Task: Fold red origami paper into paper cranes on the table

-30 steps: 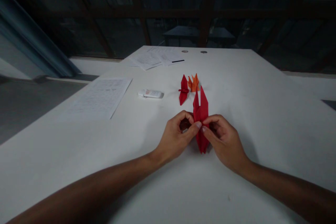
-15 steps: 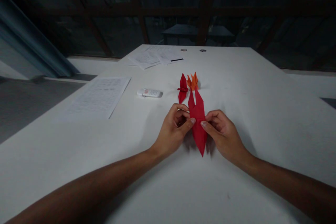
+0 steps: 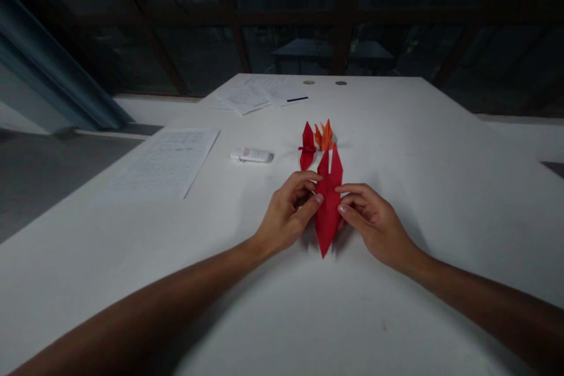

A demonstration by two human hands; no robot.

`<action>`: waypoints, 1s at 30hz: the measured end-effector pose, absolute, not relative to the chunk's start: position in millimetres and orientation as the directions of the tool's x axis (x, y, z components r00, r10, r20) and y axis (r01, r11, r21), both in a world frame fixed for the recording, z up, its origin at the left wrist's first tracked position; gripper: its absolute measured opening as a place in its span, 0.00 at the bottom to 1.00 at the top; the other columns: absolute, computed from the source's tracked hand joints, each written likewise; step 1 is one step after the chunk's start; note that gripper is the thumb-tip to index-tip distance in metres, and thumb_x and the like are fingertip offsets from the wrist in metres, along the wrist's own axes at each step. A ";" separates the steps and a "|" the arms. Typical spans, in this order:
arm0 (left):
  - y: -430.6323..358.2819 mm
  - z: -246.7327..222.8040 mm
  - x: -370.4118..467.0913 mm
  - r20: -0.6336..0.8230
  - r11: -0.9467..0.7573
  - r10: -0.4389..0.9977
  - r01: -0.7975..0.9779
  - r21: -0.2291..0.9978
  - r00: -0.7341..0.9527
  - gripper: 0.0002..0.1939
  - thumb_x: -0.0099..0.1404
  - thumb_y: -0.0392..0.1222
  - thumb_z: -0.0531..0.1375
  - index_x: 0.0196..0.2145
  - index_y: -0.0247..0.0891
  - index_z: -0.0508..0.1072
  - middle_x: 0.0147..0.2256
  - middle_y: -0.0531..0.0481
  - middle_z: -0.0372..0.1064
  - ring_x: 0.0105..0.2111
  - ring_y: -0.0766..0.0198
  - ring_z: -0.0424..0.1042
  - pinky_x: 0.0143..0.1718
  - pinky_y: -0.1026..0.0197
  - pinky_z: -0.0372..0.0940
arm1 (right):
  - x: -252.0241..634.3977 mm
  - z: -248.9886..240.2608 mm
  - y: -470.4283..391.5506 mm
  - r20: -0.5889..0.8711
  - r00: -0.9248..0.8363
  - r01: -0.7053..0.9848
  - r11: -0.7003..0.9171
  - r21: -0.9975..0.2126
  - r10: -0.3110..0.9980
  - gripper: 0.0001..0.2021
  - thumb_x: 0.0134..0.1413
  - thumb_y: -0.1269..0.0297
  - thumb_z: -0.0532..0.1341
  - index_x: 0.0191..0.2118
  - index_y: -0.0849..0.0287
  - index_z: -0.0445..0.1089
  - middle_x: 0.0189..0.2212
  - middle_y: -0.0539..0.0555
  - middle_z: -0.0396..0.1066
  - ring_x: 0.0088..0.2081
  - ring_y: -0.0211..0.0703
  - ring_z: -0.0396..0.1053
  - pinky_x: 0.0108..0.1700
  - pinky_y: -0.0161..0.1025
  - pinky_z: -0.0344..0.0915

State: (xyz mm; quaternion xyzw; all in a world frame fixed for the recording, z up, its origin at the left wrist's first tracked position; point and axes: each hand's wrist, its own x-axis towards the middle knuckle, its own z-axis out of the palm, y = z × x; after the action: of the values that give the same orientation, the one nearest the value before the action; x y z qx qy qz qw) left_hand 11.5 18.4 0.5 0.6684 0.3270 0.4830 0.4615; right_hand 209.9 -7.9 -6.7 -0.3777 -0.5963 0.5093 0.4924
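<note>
A folded sheet of red origami paper (image 3: 328, 205) is held above the table between my two hands. Its single point faces me and two narrow points stick out at the far end. My left hand (image 3: 293, 208) pinches its left edge, thumb on top. On the opposite edge, my right hand (image 3: 370, 217) has its thumb and forefinger against the paper, the other fingers curled. Just beyond lie a finished red paper crane (image 3: 307, 155) and an orange paper crane (image 3: 325, 134), the latter close behind the far points.
A white eraser-like item (image 3: 251, 155) with printing lies left of the cranes. Printed sheets (image 3: 163, 158) cover the table's left side, with more papers (image 3: 253, 96) and a dark pen-like strip (image 3: 297, 99) farther back. Two round inserts sit near the far edge of the white table (image 3: 440, 188).
The red paper has turned slightly, its near point swinging left and its far points right. My right forefinger now rests on its upper right edge.
</note>
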 end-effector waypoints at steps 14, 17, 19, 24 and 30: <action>23.2 -5.4 2.2 0.256 -0.268 0.836 -0.045 0.962 0.485 0.15 0.69 0.41 0.62 0.53 0.40 0.72 0.44 0.46 0.72 0.43 0.61 0.72 0.44 0.60 0.67 | 224.5 -8.7 -0.6 0.202 -0.278 -0.003 0.209 -0.978 0.939 0.15 0.64 0.69 0.59 0.53 0.49 0.73 0.48 0.52 0.77 0.45 0.41 0.75 0.46 0.40 0.72; 22.8 -4.6 3.2 0.262 -0.269 0.831 -0.058 0.962 0.491 0.14 0.69 0.41 0.62 0.52 0.40 0.73 0.42 0.47 0.72 0.43 0.61 0.73 0.44 0.60 0.67 | 228.0 -11.6 -0.9 0.226 -0.317 -0.006 0.237 -0.972 0.921 0.16 0.64 0.70 0.59 0.54 0.48 0.73 0.48 0.52 0.77 0.47 0.42 0.75 0.48 0.40 0.71; 22.5 -3.7 3.6 0.274 -0.279 0.829 -0.063 0.958 0.488 0.13 0.70 0.41 0.62 0.51 0.39 0.73 0.42 0.46 0.72 0.43 0.61 0.73 0.43 0.60 0.67 | 229.8 -13.4 -1.1 0.242 -0.330 0.017 0.262 -0.965 0.912 0.15 0.65 0.69 0.60 0.54 0.47 0.73 0.48 0.52 0.76 0.48 0.42 0.75 0.51 0.41 0.70; 21.2 -2.5 4.1 0.287 -0.333 0.829 0.012 0.943 0.480 0.11 0.70 0.41 0.61 0.48 0.36 0.74 0.41 0.45 0.73 0.40 0.62 0.73 0.41 0.60 0.67 | 229.2 -14.6 0.1 0.292 -0.311 0.063 0.326 -0.943 0.904 0.11 0.66 0.66 0.61 0.50 0.45 0.75 0.44 0.51 0.75 0.44 0.41 0.74 0.48 0.40 0.69; 19.2 -1.0 6.7 0.359 -0.428 0.797 0.035 0.903 0.485 0.07 0.71 0.39 0.59 0.45 0.37 0.74 0.42 0.46 0.72 0.41 0.64 0.72 0.43 0.62 0.66 | 224.6 -10.9 0.3 0.407 -0.281 0.076 0.443 -0.893 0.869 0.08 0.66 0.63 0.62 0.45 0.45 0.78 0.45 0.53 0.69 0.46 0.42 0.71 0.46 0.41 0.68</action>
State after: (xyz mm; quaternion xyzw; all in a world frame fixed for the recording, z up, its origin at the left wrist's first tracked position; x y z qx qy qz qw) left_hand 6.7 19.2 -1.0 0.7328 0.2838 0.4205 0.4534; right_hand 224.6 0.3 -10.9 -0.3414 -0.6917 0.4024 0.4930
